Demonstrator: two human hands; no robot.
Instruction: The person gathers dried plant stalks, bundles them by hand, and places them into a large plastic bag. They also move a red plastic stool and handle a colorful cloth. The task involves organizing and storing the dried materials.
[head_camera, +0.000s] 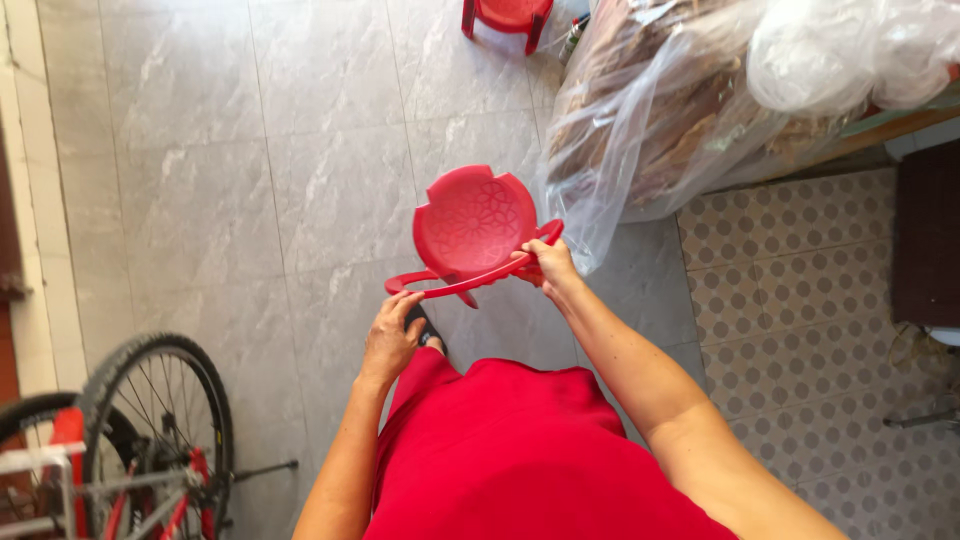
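Note:
A small red plastic chair (470, 222) with a round patterned seat and a curved backrest stands on the grey tiled floor just ahead of me. My right hand (545, 266) grips the right end of the backrest rail. My left hand (392, 335) hovers by the left end of the rail, fingers bent, touching or nearly touching it. I wear red clothing (520, 450), and a dark shoe (428, 330) shows under the left hand.
A bicycle wheel (150, 420) and a red frame stand at lower left. A big clear plastic bag (660, 110) of brown dried goods lies at upper right. Another red stool (506, 16) is at the top. Patterned tiles (800, 330) cover the right floor.

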